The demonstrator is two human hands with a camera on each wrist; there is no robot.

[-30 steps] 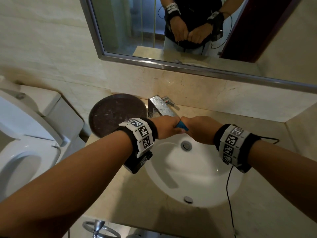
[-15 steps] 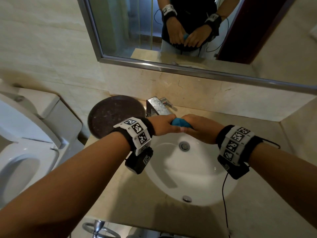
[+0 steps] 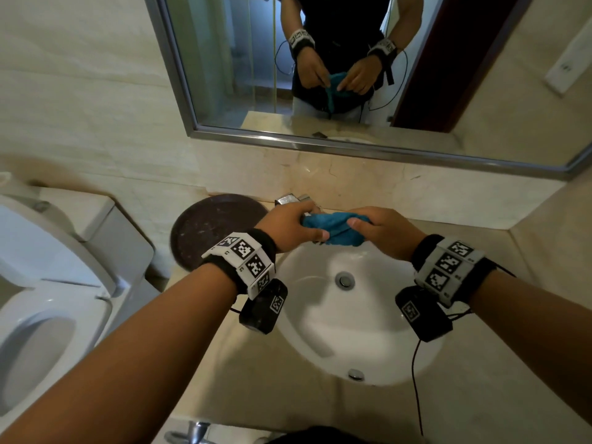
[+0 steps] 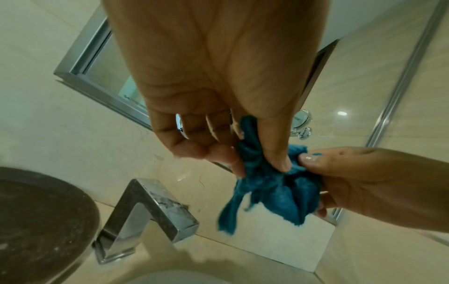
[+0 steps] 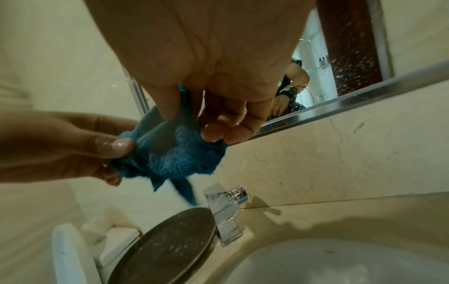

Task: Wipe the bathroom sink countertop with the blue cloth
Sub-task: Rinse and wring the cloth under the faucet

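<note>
Blue cloth (image 3: 333, 230) hangs bunched between both hands above the back of the basin (image 3: 368, 318), just in front of the tap (image 3: 290, 200), not touching the bench (image 3: 480, 395) yet. My left hand (image 3: 288, 225) pinches one end w/ thumb and fingertips curled on it; my right hand (image 3: 382, 233) pinches the other end the same way, so both are closed on fabric, nothing spare. Step in hand, as I read it: open the wad out before wiping. To do it well I'd pull the two ends apart, find a flat face, fold to a pad approx palm-wide, then press it flat on the bench and sweep toward the basin. Cloth is fluffy terry, soft, limp, a loose tail dangling; thumbnails look wet, so prob damp and will drip. Bench is smooth beige stone, glossy, w/ a matching upstand below the metal-framed mirror (image 3: 288, 142). Basin is white glazed oval; tap is square chrome, water-spotted. Dark round speckled tray (image 3: 208, 229) sits left of the tap, beside the white toilet (image 3: 48, 283).
</note>
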